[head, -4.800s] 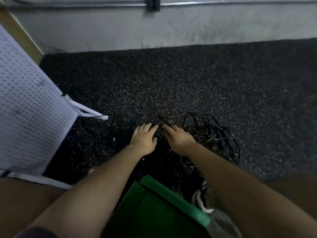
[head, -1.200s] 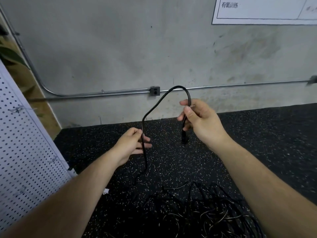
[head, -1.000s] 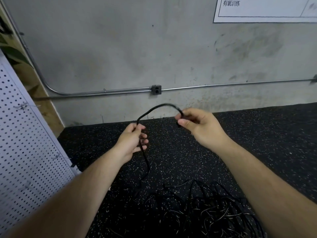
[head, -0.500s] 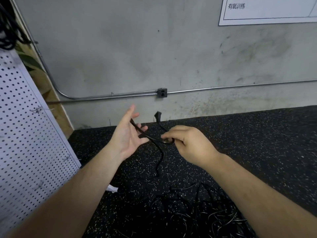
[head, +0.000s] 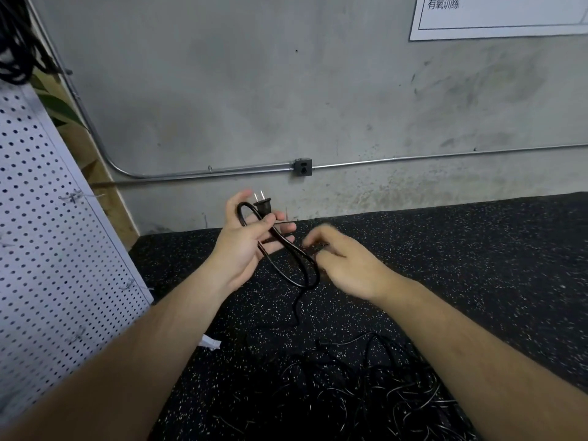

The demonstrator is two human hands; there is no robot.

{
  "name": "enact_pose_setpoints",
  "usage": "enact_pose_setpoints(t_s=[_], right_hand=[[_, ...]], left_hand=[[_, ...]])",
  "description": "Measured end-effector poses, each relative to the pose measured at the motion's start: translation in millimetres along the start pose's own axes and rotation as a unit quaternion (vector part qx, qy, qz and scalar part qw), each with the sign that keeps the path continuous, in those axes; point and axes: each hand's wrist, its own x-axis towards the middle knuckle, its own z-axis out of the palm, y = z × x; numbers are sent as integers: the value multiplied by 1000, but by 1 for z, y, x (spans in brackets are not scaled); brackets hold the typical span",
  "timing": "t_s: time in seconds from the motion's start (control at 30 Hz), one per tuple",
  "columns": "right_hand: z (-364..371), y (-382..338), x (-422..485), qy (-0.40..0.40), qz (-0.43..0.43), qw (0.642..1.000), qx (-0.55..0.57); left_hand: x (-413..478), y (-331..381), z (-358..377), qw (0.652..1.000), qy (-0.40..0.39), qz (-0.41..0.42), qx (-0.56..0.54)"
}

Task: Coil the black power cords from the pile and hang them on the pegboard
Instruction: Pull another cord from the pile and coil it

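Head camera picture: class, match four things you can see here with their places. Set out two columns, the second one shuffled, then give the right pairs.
Things:
1 plug
2 pegboard
3 cord pile
4 wall socket

Places:
A on the floor, bottom of the picture
B far left
C on the metal pipe
D at the end of the cord in the left hand

Pairs: 1-D, 2-B, 3-A, 4-C

A grey outlet box (head: 302, 167) sits low on the concrete wall (head: 254, 90). A metal conduit (head: 445, 156) runs from the box to both sides. A white sign (head: 496, 20) hangs up and right of it, and speckled black flooring (head: 477, 265) lies below.
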Motion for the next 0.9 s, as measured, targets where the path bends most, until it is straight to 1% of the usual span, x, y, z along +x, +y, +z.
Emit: enact_pose_setpoints(t_s=[0.03,0.07,0.13,0.17,0.23,0.3,0.37,0.4,0.47,0.5,0.57,0.63,0.67,0.7,0.73,0.77,0.8,0.83,0.9], right_hand=[[1,0,1,6,33,998,44],[2,1,4,2,49,997,51],[9,8,6,-37,62,997,29],[13,11,7,-49,72,995,51],[12,13,8,-65,98,980,161],[5,13,10,-81,109,952,273],[-5,14,13,-66,120,947,290],[-9,14,14,-45,119,958,258],[-15,11,13,14,98,988,118],[-18,10,12,34,74,995,53],[-23,6,9,46,29,998,-29],[-26,5,10,39,-12,994,-100],[-26,4,12,28,-35,988,-145],[-23,4,14,14,-62,980,-190],[-19,1,15,-3,-90,969,-232],[-14,-2,16,-19,-112,958,-265],[-9,-5,17,-30,-128,949,-285],[-6,-8,18,-32,-142,944,-295],[-2,-7,20,-13,-151,951,-271]], left_hand=[[-2,0,2,1000,-12,8,-2],[-5,1,4,1000,-25,15,-2],[-9,2,7,998,-58,29,-7],[-10,3,8,997,-68,34,-15],[-11,6,9,996,-70,37,-28],[-10,9,4,997,-58,43,-35],[-9,12,-2,997,-45,44,-44],[-9,14,-5,997,-45,40,-45],[-6,17,-14,998,-52,35,-17],[-4,20,-19,997,-61,37,19],[-1,28,-30,988,-79,45,123],[-3,35,-34,960,-77,53,264],[-6,37,-31,932,-69,50,353],[-12,37,-25,889,-71,45,450],[-17,34,-18,835,-94,40,541],[-22,30,-11,788,-135,29,600],[-25,23,-5,771,-183,1,610],[-29,18,0,783,-221,-41,580],[-31,15,4,855,-234,-137,442]])
